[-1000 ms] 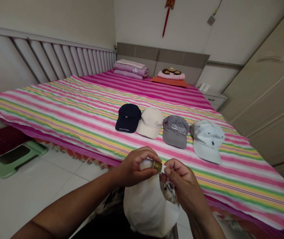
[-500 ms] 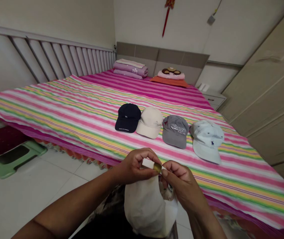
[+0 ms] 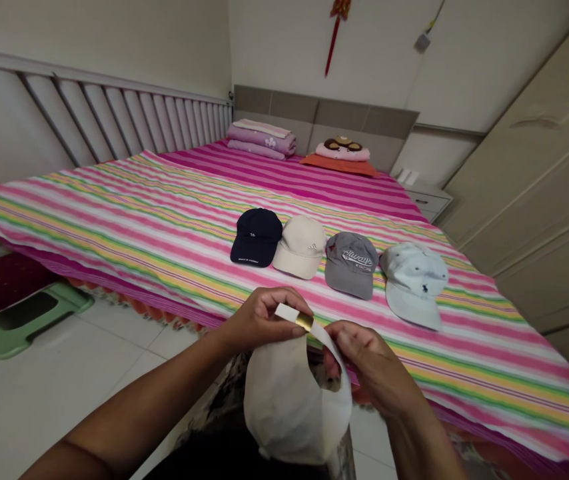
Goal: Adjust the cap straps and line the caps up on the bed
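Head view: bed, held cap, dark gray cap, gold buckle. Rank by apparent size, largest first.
1. Bed
2. Held cap
3. Dark gray cap
4. Gold buckle
The held cap is nearer the camera; whether it's truly bigger than the gray one is unsure.

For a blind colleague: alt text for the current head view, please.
An off-white baseball cap is held by its back strap: left hand at the gold-coloured buckle, right hand farther along. Beyond, a navy cap, beige cap, gray cap and pale-blue cap lie on striped bedding.
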`<state>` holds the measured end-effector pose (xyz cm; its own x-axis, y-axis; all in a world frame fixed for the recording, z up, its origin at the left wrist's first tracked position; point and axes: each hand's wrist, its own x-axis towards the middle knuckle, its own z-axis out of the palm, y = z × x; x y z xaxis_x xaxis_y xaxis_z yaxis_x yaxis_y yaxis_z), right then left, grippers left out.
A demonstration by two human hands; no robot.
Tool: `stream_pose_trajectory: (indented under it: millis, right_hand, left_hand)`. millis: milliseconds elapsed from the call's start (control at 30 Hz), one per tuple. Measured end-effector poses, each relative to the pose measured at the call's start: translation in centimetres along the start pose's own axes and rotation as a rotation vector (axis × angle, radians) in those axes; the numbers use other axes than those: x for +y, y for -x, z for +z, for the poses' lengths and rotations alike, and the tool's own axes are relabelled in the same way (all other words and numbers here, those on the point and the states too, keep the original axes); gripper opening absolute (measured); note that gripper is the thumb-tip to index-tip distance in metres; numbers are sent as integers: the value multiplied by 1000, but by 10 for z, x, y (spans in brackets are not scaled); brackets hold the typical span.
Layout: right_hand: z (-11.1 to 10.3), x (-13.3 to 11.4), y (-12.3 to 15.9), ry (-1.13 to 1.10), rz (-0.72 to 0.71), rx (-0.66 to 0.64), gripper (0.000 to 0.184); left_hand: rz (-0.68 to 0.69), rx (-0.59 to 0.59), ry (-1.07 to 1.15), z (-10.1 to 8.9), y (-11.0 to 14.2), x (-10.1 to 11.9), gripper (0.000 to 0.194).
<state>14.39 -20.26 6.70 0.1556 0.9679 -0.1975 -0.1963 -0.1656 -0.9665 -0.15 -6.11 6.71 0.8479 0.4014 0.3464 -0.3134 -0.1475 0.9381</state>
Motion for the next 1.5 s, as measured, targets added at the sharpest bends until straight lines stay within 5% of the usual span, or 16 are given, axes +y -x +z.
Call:
stream_pose_trajectory:
  millis: [467,867,1200,1500]
  right_hand:
    - [11,-13,-6,79,-46,140,30]
    - [23,-13,-11,103,-101,153,26]
    - [25,-14,-11,-14,-152,107,30]
    - [30,-17,-5,591,-334,205,11]
  left_hand:
    - [-3,-72,-201,-16,-7,8,28]
    - [29,-85,-237,-7,-7,8,26]
    - [-264,-48,-77,-4,-9,13,30]
    - [-428,-95,173,-5,-9,12,30]
